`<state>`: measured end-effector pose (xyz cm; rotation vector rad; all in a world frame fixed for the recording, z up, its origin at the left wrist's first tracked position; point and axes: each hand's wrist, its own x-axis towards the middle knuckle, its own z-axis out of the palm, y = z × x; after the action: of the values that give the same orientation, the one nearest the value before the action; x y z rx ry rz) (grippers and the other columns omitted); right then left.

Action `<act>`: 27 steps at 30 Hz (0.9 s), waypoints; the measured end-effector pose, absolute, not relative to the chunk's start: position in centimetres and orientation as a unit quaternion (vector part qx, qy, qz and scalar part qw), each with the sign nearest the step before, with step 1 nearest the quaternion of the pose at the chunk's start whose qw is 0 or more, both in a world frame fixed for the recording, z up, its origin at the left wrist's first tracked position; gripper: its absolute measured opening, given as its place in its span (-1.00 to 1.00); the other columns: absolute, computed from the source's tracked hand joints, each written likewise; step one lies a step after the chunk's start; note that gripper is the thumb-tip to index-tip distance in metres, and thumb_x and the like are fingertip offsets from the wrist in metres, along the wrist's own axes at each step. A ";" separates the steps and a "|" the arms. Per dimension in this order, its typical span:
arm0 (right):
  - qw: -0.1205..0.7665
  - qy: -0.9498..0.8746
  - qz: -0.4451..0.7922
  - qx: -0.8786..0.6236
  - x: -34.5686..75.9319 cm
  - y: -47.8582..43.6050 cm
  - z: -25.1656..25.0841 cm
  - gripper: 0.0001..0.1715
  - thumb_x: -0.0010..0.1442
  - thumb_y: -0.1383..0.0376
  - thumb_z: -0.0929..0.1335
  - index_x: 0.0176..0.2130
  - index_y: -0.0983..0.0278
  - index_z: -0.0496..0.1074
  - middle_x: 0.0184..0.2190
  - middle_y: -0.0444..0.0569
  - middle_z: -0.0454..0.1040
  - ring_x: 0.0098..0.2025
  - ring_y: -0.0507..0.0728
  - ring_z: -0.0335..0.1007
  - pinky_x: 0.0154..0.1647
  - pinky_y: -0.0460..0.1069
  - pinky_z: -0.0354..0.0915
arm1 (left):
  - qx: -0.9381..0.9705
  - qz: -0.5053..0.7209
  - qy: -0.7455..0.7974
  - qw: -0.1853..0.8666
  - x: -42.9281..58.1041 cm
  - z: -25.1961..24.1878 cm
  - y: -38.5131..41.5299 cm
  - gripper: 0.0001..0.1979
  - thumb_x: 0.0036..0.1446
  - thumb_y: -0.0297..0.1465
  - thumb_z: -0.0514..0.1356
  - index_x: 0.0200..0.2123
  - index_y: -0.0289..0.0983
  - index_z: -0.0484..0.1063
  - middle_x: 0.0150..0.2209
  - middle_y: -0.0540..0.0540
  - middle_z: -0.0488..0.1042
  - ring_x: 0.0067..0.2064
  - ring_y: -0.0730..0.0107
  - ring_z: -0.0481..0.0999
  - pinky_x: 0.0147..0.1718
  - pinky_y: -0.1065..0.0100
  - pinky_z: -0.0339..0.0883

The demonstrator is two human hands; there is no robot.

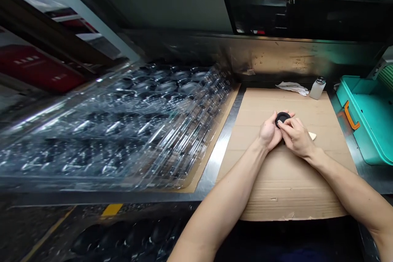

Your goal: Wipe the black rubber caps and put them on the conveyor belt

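Above the cardboard sheet (276,188), a round black disc-shaped part with a raised rim (282,117) rests in my left hand (270,133), whose fingers curl around its side and underneath. My right hand (296,137) reaches over from the right, its thumb and fingertips pinched together at the disc's face. Whether those fingertips hold something small as well cannot be made out. A pale, cream-coloured piece (312,136) pokes out beside my right hand, partly hidden by it.
Stacked clear plastic trays (172,131) holding dark round parts fill the left side. At the back lie a white glove (292,87) and a small translucent bottle (317,88). A teal bin (368,131) with an orange handle (350,115) stands right.
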<state>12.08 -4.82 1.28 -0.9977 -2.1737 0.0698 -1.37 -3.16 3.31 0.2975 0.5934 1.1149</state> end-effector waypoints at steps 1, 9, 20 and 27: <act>0.361 -0.848 0.023 -0.388 12.3 -4.6 1.3 -0.58 0.46 0.31 0.22 0.08 0.29 0.59 -0.16 0.17 0.54 -0.10 0.27 0.34 -0.05 0.12 0.40 | 0.140 0.516 0.272 0.800 -1.5 3.3 -3.1 -0.56 0.53 -0.27 -0.08 0.08 -0.38 0.52 -0.02 -0.30 0.65 0.11 0.13 0.63 0.21 0.09 0.44; 0.362 -0.824 0.038 -0.435 12.3 -3.9 1.6 -0.63 0.47 0.30 0.20 -0.04 0.29 0.57 -0.09 0.16 0.59 -0.01 0.26 0.41 0.11 0.13 0.37 | 0.160 0.496 0.275 0.808 -0.3 2.4 -3.3 -0.56 0.53 -0.29 -0.07 -0.07 -0.37 0.57 -0.07 -0.26 0.65 0.03 0.18 0.65 0.12 0.20 0.49; 0.489 -0.715 0.041 -0.497 16.0 -2.7 3.3 -0.63 0.39 0.15 0.30 0.06 0.27 0.52 -0.14 0.09 0.61 -0.10 0.21 0.50 0.03 0.13 0.44 | 0.213 0.412 0.318 0.827 -1.7 2.8 -2.7 -0.34 0.45 0.06 -0.12 0.00 -0.39 0.50 -0.33 -0.30 0.62 -0.45 0.29 0.61 -0.53 0.41 0.42; 0.412 -0.801 0.116 -0.418 14.5 -3.9 3.2 -0.63 0.41 0.14 0.30 0.05 0.24 0.56 -0.13 0.08 0.62 -0.09 0.20 0.52 0.03 0.11 0.43 | 0.267 0.344 0.362 0.824 -2.0 2.2 -2.7 -0.04 0.31 0.28 -0.32 -0.20 -0.37 0.59 -0.56 -0.25 0.54 -0.67 0.37 0.45 -0.77 0.46 0.13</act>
<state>14.52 -3.86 3.23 -1.0528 -2.0160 0.2912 -1.99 -2.74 2.24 0.5679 0.7689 0.7311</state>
